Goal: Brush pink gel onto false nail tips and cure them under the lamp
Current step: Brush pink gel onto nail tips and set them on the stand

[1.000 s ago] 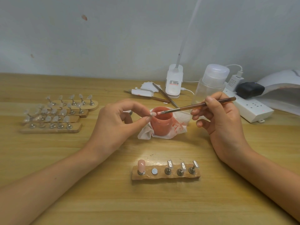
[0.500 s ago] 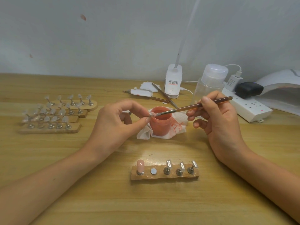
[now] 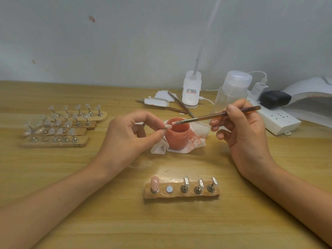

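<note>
Pink gel sat in the jar, so the left hand pinched a tip just beside its rim while the right hand gripped the brush, its end on the tip.

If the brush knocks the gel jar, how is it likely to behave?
The jar looks short and wide-mouthed, so it would probably slide rather than tip. It sits on crumpled tissue, which may let it shift or rock a little. It has no lid on and the tissue is stained pink, so a hard knock might spill gel.
</note>
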Available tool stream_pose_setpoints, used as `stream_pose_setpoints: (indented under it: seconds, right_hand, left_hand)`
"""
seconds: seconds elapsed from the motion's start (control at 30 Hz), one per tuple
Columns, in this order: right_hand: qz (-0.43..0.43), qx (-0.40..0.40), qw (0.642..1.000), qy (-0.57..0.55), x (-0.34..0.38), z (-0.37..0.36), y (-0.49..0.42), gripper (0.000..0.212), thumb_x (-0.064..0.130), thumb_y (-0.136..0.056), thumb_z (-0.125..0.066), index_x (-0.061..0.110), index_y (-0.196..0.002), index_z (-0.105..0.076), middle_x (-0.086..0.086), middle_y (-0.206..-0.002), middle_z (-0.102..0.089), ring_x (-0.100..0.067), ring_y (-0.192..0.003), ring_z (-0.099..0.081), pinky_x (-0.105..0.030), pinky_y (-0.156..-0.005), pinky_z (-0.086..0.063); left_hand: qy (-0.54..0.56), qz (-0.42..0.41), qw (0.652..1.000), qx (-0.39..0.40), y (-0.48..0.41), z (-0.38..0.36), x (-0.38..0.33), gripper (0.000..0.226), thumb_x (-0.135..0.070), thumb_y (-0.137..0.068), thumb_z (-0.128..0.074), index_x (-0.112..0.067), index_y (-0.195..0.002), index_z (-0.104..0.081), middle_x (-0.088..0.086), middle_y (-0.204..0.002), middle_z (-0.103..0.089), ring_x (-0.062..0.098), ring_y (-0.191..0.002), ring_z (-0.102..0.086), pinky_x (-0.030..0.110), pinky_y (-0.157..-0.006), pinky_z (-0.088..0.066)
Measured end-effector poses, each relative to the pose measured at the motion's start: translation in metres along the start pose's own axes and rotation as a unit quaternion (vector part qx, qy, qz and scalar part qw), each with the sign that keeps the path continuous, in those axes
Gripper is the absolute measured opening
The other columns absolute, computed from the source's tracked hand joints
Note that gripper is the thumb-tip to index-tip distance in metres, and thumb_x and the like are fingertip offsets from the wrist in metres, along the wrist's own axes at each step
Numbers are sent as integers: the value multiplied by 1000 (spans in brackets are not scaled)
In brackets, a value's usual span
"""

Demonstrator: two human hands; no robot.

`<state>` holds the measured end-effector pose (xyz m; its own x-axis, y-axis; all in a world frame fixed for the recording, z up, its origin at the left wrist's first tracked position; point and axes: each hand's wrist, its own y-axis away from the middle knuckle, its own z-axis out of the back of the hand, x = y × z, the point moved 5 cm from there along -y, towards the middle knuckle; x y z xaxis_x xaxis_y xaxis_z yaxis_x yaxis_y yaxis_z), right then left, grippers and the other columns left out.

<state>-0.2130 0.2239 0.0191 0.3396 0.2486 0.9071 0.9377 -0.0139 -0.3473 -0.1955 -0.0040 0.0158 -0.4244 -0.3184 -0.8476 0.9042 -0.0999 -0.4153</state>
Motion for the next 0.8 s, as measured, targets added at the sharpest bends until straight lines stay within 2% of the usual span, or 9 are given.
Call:
stream_pose_setpoints:
  seconds: [0.07,0.2,0.4,0.57,0.7,0.8]
  right_hand:
    - [2,12,1000,7,0,-2,1,14,28,-90,-56,17,-84,-50,-3,-68,-69,-14,-63,-65,-19,-48,-47]
    - [-9,-16,1000,18,-2,3,0,16,20,-98,-52,18,-83,-50,-3,-67,-69,-13,-61,-65,-19,-47,-46]
    - [9,12,1000,22,1,-1,1,14,28,-91,-57,17,-84,-50,-3,-68,-69,-15,-63,-66,-19,-47,-47]
    - [-6,-26,999,22,-1,6,1,17,17,-100,-50,18,-83,-51,-2,-66,-68,-13,-62,-65,-19,-46,-47]
    - [-6,-29,1000,-5,0,6,1,21,15,-101,-48,19,-81,-50,1,-64,-66,-11,-61,-64,-18,-46,-45]
    - [-10,-28,999,-18,0,5,1,21,15,-100,-49,20,-79,-50,1,-63,-65,-10,-61,-63,-18,-46,-45]
  left_hand:
    - [-1,0,1000,0,0,0,0,16,-14,-79,-79,-29,-78,-72,-14,-78,-71,3,-49,-44,11,-49,-36]
    - [-2,-2,1000,2,0,0,0,17,-13,-80,-79,-29,-78,-73,-13,-79,-71,2,-48,-44,11,-48,-36]
    - [-6,-7,1000,-1,-1,0,0,16,-14,-79,-79,-28,-78,-73,-13,-80,-72,3,-49,-45,11,-48,-37]
    - [-3,-15,1000,-1,-1,-1,-2,14,-15,-80,-78,-28,-81,-73,-18,-78,-71,3,-48,-44,12,-47,-37]
    - [-1,-21,1000,-6,0,0,-2,16,-13,-83,-77,-29,-84,-74,-21,-70,-67,4,-46,-43,17,-45,-34]
    - [10,-24,999,-19,1,3,0,9,-20,-84,-75,-29,-86,-73,-14,-81,-70,5,-47,-43,20,-46,-36]
